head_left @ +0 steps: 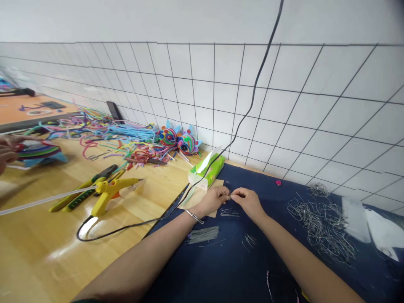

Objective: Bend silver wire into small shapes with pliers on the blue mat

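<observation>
L arm (135,256) nr box (216,171) w/ tissue (206,162)

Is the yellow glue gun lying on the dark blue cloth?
No, the glue gun lies on the bare wooden table.

A yellow glue gun (109,194) lies on the wooden table (135,248), a long clear stick (47,201) at its back and yellow-and-green pliers (82,194) just beside it. Its black cord (254,90) loops over the table and rises past the green tissue box (216,169), across the white tiled wall (202,97). Farther back, colourful pipe cleaners (131,132) lie heaped, with two striped fish figures (187,144) at the right end, near the wall
</observation>
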Tool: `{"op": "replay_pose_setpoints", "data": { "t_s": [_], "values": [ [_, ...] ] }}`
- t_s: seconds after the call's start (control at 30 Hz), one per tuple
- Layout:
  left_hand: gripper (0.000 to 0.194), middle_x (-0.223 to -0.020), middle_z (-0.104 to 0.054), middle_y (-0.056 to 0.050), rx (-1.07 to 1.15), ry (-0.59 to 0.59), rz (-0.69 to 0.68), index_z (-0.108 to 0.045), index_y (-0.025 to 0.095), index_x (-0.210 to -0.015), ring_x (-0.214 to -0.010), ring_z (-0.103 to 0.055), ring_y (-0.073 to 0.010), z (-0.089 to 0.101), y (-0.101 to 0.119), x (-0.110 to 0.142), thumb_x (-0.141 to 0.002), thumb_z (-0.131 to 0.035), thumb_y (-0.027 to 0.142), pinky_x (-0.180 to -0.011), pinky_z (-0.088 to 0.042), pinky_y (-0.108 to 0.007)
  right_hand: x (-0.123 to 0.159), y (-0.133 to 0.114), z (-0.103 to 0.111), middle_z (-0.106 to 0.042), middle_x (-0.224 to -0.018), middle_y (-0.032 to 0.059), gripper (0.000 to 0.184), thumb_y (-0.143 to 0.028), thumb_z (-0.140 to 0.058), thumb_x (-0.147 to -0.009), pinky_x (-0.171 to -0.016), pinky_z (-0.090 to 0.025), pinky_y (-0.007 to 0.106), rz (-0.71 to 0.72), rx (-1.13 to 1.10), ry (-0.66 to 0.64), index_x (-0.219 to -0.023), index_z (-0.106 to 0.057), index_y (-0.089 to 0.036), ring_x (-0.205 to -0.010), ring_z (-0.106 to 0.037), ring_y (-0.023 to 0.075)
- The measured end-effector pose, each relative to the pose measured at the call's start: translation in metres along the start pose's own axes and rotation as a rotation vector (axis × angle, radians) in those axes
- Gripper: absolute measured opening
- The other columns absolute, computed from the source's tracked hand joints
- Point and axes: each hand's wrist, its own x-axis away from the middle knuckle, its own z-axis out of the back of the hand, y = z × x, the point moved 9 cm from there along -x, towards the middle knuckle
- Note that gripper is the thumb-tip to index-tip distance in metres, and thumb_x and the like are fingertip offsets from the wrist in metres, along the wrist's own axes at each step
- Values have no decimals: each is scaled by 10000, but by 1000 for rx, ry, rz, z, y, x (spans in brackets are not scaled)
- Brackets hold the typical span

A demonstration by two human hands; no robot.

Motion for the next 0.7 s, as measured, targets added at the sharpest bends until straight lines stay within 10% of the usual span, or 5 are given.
{"op": "replay_pose_setpoints", "data": {
  "t_s": [0.7],
  "values": [
    [90,-642,-563,16,4,39,15,-579,148,-701,-621,-509,-109,3,-3,0,-746,-530,209,-599,-396,-215,7,-2,-10,-576,-703,7,95,-232,-542,-723,-666,-362,243,46,193,50,-659,-602,-198,-718,-510,140]
  ]
}}
